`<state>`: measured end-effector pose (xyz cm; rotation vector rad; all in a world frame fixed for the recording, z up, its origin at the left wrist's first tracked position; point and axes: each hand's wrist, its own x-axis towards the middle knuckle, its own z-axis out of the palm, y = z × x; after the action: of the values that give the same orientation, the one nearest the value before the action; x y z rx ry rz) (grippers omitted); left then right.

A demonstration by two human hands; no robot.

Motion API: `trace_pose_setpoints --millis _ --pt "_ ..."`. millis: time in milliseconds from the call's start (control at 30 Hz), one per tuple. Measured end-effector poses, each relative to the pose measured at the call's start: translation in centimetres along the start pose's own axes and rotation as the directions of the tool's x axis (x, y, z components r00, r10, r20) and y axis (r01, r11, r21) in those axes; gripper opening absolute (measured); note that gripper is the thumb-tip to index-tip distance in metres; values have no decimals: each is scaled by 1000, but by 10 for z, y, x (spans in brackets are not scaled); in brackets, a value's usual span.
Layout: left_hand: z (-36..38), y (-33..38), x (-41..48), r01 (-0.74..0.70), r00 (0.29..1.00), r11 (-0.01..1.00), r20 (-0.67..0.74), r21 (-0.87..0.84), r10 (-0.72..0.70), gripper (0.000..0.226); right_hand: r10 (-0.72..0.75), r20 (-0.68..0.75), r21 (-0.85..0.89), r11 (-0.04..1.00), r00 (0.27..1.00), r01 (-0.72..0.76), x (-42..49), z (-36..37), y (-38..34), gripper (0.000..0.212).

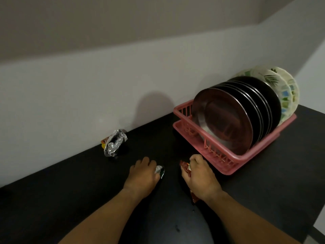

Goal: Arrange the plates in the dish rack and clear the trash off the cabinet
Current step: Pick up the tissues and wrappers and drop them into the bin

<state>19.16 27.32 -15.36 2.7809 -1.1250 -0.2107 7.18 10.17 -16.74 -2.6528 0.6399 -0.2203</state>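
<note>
A pink dish rack (219,161) stands at the right of the black cabinet top (70,187). Several dark metal plates (226,118) stand upright in it, with patterned white plates (286,88) behind them. My left hand (142,176) rests on the cabinet top and grips a crumpled green and white wrapper (160,170). My right hand (200,176) holds a red wrapper (186,169) just in front of the rack. A silver foil snack packet (114,142) lies open near the wall, beyond my left hand.
A pale wall (88,95) runs along the back of the cabinet top. The cabinet's right edge (316,213) drops off at the lower right. A few dark specks (177,228) lie near me.
</note>
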Motion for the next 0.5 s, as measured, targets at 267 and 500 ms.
trace_pose_setpoints --millis 267,500 --pt "-47 19 -14 -59 992 994 107 -90 68 19 -93 206 159 985 974 60 -13 -70 -3 43" --pt "-74 61 -48 -34 974 976 -225 -213 -15 33 -53 54 312 950 997 34 -41 -121 -8 22"
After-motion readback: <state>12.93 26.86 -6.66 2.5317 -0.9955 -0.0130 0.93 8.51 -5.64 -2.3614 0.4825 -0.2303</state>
